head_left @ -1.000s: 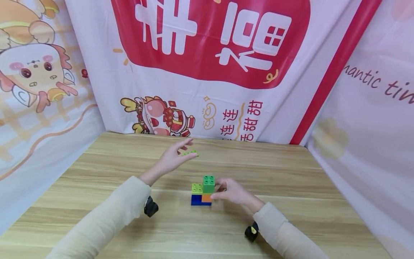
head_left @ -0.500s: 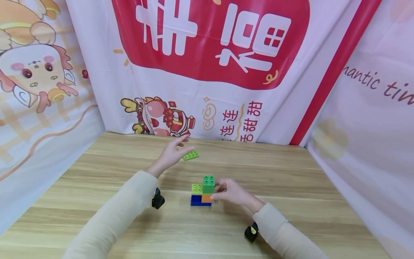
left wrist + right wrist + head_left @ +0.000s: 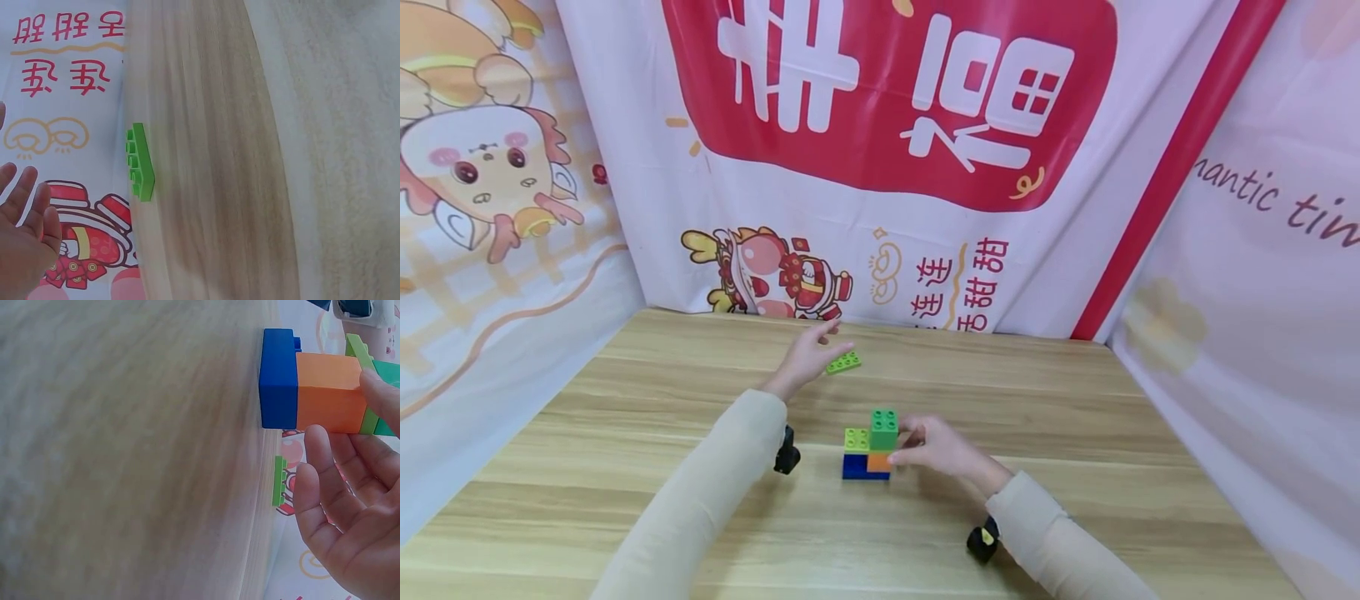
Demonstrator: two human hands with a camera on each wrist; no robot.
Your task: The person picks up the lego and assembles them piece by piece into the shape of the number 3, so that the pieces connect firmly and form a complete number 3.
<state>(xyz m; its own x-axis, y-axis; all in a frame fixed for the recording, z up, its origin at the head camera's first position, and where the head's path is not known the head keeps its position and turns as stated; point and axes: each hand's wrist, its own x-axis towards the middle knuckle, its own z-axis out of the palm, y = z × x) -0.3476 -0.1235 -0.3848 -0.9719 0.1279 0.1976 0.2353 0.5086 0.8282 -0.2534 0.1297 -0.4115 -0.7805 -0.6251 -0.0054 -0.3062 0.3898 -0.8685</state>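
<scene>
A stack of toy building bricks stands on the table: a blue brick [image 3: 865, 467] at the bottom, an orange brick [image 3: 330, 390] on it, a lime plate [image 3: 857, 439] and a green brick [image 3: 884, 428] on top. My right hand [image 3: 942, 444] holds the stack from its right side, thumb at the orange brick and fingers round behind. Farther back, a separate lime plate [image 3: 844, 362] lies studs up on the table. My left hand [image 3: 809, 353] is extended just left of it with fingers apart, holding nothing; the left wrist view shows the plate [image 3: 140, 162] beside the fingers.
The wooden table [image 3: 1037, 400] ends at a printed cloth [image 3: 880, 167] hanging behind it. More printed cloth hangs at the left and right sides. A black wrist camera [image 3: 786, 454] sits below the left sleeve, another camera [image 3: 982, 540] below the right.
My left hand has come away from the loose lime plate, which now lies in view on the table, and the left forearm has shifted right. My right hand and the stack stay put.
</scene>
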